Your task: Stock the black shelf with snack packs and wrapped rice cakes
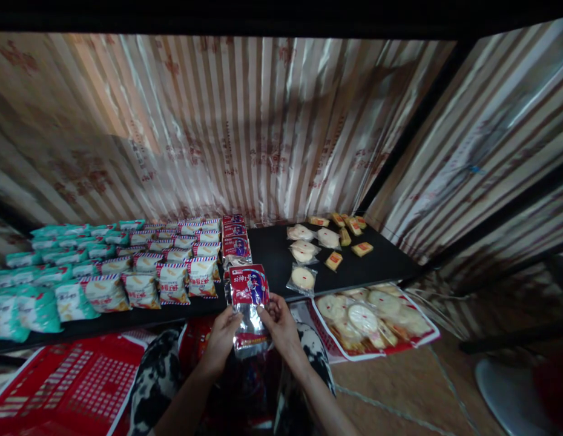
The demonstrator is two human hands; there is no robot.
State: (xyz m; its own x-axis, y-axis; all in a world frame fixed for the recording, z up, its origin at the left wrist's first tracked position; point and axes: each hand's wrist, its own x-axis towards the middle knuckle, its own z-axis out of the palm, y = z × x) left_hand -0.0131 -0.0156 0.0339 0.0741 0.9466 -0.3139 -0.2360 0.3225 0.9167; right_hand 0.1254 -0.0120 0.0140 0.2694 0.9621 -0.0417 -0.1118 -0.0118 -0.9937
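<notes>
Between my two hands is a flat snack packet (249,287), red and blue above with a shiny silver lower half. My left hand (222,339) is closed on its lower left side, thumb on the front. On its right side my right hand (280,324) grips it too, thumb over the silver part. The packet is upright, tilted back, at the shelf's front edge. Just behind it stands a column of similar red packets (236,247) on the black shelf (269,245). To their left are rows of white chip bags (175,281).
Teal bags (75,300) fill the shelf's left end. Round wrapped cakes (303,278) and small yellow packets (362,248) lie on the right. Below are a red basket (68,378) and a lined basket of wrapped cakes (324,330). A black post (422,127) rises at right.
</notes>
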